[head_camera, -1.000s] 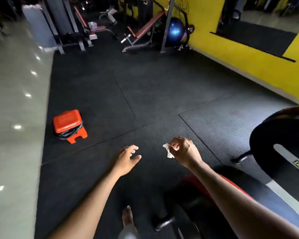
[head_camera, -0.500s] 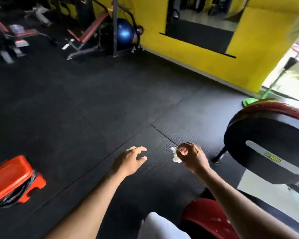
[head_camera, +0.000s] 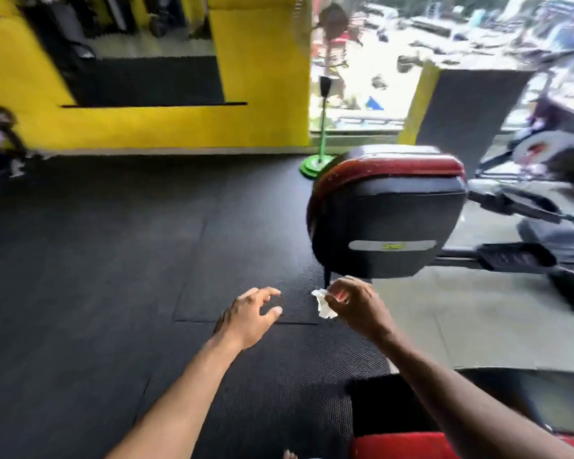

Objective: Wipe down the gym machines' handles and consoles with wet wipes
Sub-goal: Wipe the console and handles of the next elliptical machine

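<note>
A red padded seat (head_camera: 411, 445) sits at the lower right, below my right forearm. My left hand (head_camera: 246, 318) hangs over the black textured rubber floor mat (head_camera: 113, 293); its fingers (head_camera: 265, 293) are apart, loosely curved, holding nothing. My right hand (head_camera: 355, 306) is level with it, just to the right. Its fingers are clamped on a crumpled white wet wipe (head_camera: 323, 304), which sticks out toward the left hand without touching it. Directly beyond the right hand stands a black machine housing with a red top edge and a grey label strip (head_camera: 388, 220). Behind it, a green floor-fan stand (head_camera: 317, 162) rests near the yellow wall (head_camera: 262, 77). Blurred grey equipment (head_camera: 544, 193) lies far right.
</note>
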Motion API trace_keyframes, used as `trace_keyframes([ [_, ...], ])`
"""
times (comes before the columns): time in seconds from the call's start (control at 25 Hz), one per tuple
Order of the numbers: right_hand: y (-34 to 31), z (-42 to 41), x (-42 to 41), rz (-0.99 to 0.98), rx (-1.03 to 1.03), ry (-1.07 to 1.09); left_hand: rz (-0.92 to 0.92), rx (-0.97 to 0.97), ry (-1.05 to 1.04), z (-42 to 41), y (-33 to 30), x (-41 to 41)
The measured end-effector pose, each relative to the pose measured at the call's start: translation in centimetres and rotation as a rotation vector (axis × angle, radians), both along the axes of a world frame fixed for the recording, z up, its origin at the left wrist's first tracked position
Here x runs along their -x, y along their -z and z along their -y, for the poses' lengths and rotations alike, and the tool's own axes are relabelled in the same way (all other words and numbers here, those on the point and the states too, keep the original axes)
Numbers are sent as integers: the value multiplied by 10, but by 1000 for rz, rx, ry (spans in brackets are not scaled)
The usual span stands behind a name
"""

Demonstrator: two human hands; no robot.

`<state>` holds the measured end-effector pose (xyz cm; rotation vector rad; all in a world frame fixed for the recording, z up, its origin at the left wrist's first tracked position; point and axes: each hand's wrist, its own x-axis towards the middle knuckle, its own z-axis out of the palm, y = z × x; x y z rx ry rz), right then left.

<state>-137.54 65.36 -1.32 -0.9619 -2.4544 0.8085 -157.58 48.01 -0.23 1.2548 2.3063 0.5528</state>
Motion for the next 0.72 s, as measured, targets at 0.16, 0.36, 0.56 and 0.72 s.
trace_keyframes([
  [0.16, -3, -73, -7, -45, 5, 218, 27, -17, 184, -115, 4, 33],
  [0.36, -18, -162, -22, -114, 44, 534, 79, -39, 475, -275, 14, 58],
  [0.56, -55, -231, -66, -155, -25, 887, 85, -56, 725, -425, -7, 48],
  [0.72, -64, -247, -127, -232, -78, 1217, 106, -101, 1025, -532, -36, -31],
])
